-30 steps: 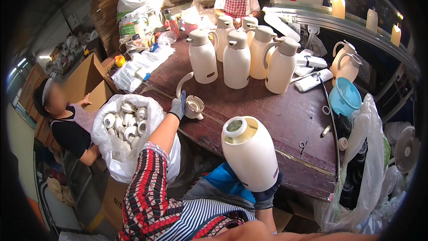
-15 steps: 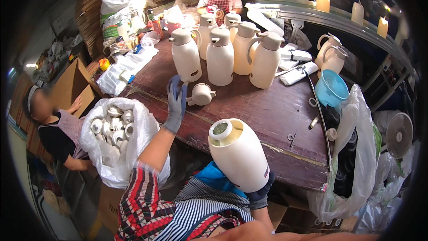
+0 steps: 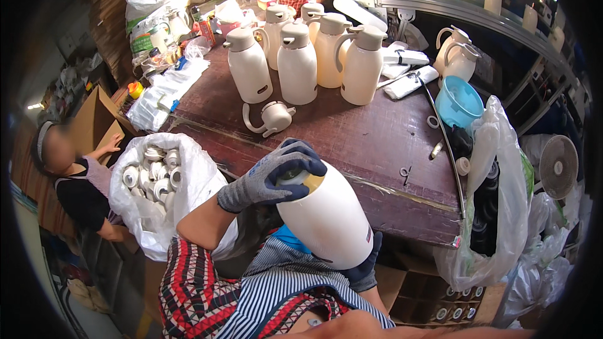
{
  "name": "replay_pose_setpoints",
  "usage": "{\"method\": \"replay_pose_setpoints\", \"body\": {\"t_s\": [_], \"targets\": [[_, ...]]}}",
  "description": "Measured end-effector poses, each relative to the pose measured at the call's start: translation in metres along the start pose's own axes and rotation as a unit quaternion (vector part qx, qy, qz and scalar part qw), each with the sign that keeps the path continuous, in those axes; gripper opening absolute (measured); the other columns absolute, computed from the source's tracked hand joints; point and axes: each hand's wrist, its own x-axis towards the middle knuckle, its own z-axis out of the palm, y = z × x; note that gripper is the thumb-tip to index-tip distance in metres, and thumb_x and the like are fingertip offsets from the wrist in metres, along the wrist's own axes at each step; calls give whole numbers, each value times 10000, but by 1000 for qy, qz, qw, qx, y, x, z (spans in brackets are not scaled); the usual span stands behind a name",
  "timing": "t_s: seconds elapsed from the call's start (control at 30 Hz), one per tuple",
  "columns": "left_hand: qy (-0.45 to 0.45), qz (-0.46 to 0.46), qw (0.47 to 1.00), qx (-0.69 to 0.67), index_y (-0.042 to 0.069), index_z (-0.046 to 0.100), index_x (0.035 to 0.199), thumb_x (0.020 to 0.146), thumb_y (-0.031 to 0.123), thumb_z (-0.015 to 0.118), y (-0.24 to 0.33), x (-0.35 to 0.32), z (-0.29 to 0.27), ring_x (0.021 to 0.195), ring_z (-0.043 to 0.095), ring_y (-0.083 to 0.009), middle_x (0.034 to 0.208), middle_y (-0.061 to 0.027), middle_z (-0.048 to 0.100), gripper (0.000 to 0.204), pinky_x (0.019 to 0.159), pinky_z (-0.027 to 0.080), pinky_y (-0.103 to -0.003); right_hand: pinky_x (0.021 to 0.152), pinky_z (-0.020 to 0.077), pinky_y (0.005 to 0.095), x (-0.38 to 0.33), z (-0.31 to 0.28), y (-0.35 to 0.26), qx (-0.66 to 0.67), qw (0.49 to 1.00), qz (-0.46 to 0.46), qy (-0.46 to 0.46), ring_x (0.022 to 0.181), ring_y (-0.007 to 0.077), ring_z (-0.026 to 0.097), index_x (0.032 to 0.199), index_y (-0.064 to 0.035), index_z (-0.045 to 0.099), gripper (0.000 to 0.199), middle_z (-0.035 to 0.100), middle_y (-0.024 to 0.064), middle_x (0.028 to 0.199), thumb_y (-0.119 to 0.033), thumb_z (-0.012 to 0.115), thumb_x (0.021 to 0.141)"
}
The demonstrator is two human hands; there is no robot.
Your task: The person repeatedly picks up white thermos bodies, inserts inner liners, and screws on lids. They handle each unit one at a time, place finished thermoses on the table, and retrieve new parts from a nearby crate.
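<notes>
Left hand point(image 3: 276, 176), in the head view, grips the top of a tilted white jug body point(image 3: 333, 223) before the surface point(image 3: 402, 138). Right hand point(image 3: 366, 262) supports its base; how closed, I cannot tell. Greyish lid point(image 3: 277, 117) lies beyond.

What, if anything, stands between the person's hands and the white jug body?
Nothing visible except the gloves: the left hand curls over the open top of the white jug body, while the right hand supports its base.
</notes>
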Motion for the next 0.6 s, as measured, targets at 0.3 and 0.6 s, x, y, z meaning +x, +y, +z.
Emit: {"method": "replay_pose_setpoints", "body": {"t_s": [0.3,0.6], "targets": [[106,-113,978,-142,40,606,1332,871,357,761,4,-63,22,1311,514,-309,1354,-153,562,581,1145,373,-467,1076,497,467,-9,11,1,-316,946,-64,19,1334,332,563,1515,-2,438,838,545,200,1485,-626,564,970],[205,-166,960,-89,-6,601,1205,812,185,834,-3,-110,65,1220,561,-249,1283,-115,566,495,1078,427,-366,1102,483,481,-32,38,10,12,997,57,43,1317,346,578,1524,-1,434,826,564,195,1469,-616,544,983]]}}
